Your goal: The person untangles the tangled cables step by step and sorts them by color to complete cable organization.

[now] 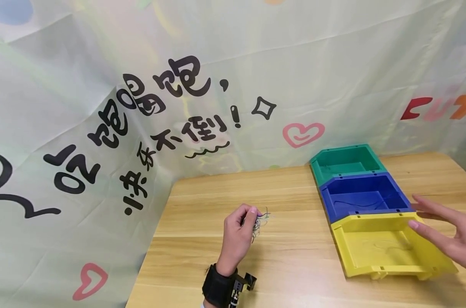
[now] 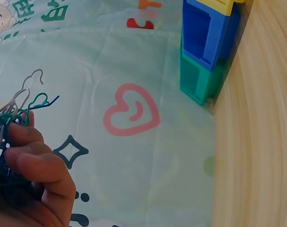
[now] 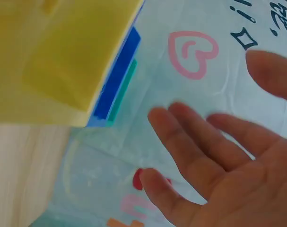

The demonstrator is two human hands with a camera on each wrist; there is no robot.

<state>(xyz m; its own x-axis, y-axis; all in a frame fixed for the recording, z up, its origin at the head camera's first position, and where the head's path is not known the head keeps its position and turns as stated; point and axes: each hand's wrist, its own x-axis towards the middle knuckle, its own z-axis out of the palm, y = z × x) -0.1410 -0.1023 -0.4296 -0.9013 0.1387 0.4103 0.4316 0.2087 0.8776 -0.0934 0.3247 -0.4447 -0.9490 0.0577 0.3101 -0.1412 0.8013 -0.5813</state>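
In the head view my left hand [image 1: 238,237] is above the middle of the table, gripping a tangled bundle of thin wires [image 1: 257,226]. The left wrist view shows green, blue and pale grey strands of the wires [image 2: 21,116] sticking out past the curled fingers; the palm hides part of the bundle. My right hand [image 1: 454,235] is at the right edge of the yellow bin [image 1: 356,263], fingers spread and holding nothing. A faint thin strand lies inside that bin. Behind it, the blue bin [image 1: 329,205] has a dark thin strand in it.
A green bin [image 1: 317,171] stands farthest back in the row of three, close to the printed cloth wall [image 1: 352,85]. The wooden table [image 1: 202,222] extends left of the bins. A black strap [image 1: 217,284] with a small camera mount circles my left wrist.
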